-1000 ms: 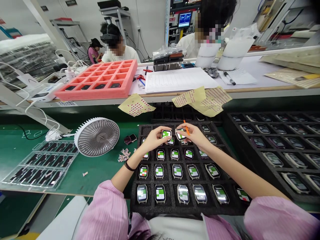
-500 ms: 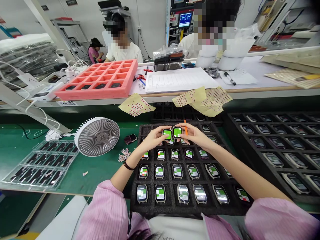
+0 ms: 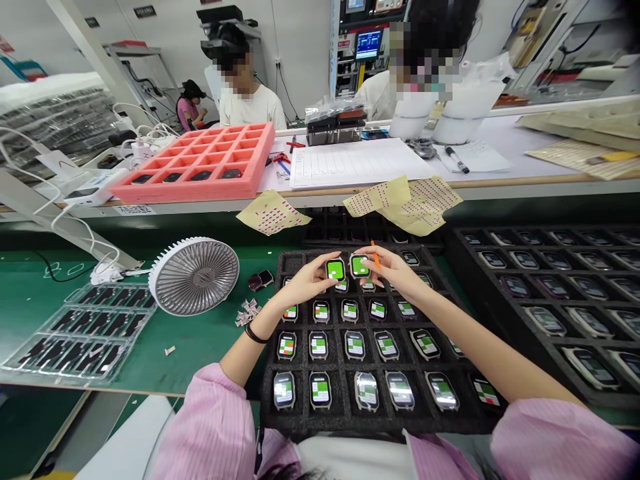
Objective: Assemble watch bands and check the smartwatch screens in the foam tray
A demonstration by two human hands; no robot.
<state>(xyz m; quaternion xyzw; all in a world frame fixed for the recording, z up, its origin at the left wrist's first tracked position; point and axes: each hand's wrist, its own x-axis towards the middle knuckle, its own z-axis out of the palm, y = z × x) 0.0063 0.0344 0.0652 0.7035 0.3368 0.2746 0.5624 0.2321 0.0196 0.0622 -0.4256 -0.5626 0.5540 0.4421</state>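
Green mat (image 3: 195, 363): carries a clear plastic tray (image 3: 85, 340) of black watch parts on the far left, then a grey desk fan (image 3: 194, 276), tilted, with small label scraps (image 3: 249, 312) just beside it.
Left hand (image 3: 310, 280): the grip is closed on a square smartwatch body (image 3: 335, 269), green screen up, held over the foam tray; a black band (image 3: 256, 335) circles the wrist.
Black foam tray (image 3: 273, 413): sits beneath both hands, with a watch body in most compartments.
Right hand (image 3: 393, 270): the grip pinches a second watch body (image 3: 359, 265), just apart from the first, with an orange stick (image 3: 375, 257) held in the fingers.
Second black foam tray (image 3: 500, 233): lies to the right, its compartments filled with more watch bodies.
Far tabletop (image 3: 450, 183): holds a pink foam tray (image 3: 150, 193), yellow sticker sheets (image 3: 273, 212) and a printed form (image 3: 357, 163).
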